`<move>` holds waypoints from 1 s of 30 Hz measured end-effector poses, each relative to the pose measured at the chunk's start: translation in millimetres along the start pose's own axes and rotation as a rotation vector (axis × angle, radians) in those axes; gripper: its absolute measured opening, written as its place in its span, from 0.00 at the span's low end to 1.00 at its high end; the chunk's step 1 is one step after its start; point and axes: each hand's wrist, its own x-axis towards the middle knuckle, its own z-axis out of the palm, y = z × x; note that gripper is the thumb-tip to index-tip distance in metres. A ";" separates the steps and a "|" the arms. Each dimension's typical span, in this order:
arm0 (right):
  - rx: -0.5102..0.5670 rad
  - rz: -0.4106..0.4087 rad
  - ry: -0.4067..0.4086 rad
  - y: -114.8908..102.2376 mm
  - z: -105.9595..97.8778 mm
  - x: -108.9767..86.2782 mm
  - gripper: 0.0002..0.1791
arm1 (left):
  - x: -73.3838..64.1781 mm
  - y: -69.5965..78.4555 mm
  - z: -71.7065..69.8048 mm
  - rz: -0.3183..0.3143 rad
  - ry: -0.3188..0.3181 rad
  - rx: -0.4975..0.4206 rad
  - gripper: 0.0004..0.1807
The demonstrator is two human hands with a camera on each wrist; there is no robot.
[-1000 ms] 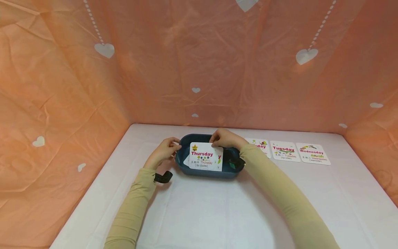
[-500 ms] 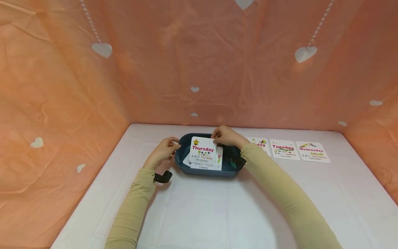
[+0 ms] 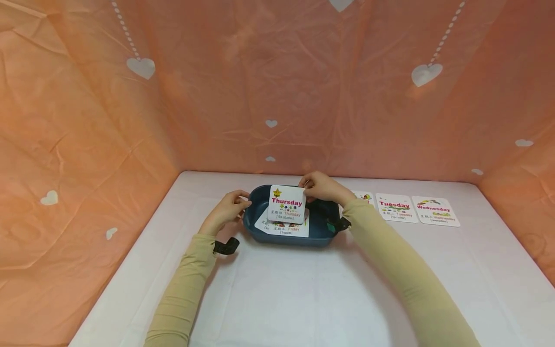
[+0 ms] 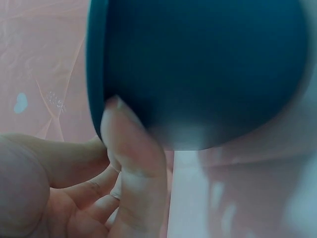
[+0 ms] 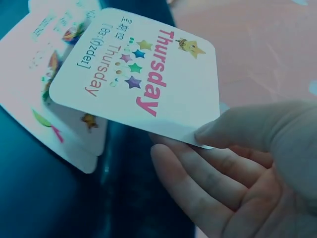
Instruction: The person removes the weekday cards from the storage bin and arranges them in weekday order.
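My right hand (image 3: 324,187) pinches the upper right corner of a white Thursday card (image 3: 287,204) between thumb and fingers. In the right wrist view the Thursday card (image 5: 141,79) tilts above the dark blue tray. A Friday card (image 3: 295,230) lies in the tray (image 3: 299,241), overlapping another card to its left. At the tray's left end, my left hand (image 3: 226,209) grips the rim. The left wrist view has the tray's outer wall (image 4: 208,69) close up, with the left hand (image 4: 133,163) pinching its edge by thumb and finger.
Right of the tray lie a Tuesday card (image 3: 395,208) and a Wednesday card (image 3: 435,211) in a row. One more card (image 3: 364,196) beside them is partly hidden by the right forearm. Orange cloth with white hearts stands behind the white table (image 3: 277,294).
The right hand has raised the Thursday card up and slightly right, away from the cards beneath. More of the Friday card now shows. My left hand stays on the tray's rim.
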 end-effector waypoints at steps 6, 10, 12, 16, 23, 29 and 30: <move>0.083 -0.028 0.069 -3.1 -16.8 -11.7 0.14 | 0.2 0.3 0.6 0.006 -0.007 -0.009 0.18; 0.120 -0.032 0.127 -1.7 -28.1 -20.7 0.14 | 0.2 1.0 1.3 0.006 -0.005 -0.003 0.18; 0.127 -0.029 0.149 -1.6 -33.0 -26.9 0.14 | 0.5 1.4 1.8 0.003 -0.007 0.001 0.18; 0.154 -0.033 0.181 0.1 -39.5 -37.1 0.15 | 1.1 2.8 2.5 -0.002 -0.009 0.007 0.19; 0.182 -0.029 0.225 5.5 -39.6 -48.6 0.16 | 2.9 4.2 2.6 0.036 -0.001 0.002 0.18; 0.209 -0.030 0.242 12.7 -36.1 -59.9 0.17 | 3.3 2.3 2.1 0.050 -0.001 0.001 0.17; 0.204 -0.027 0.248 13.6 -36.6 -62.7 0.18 | 3.0 2.1 1.8 0.048 -0.001 0.001 0.17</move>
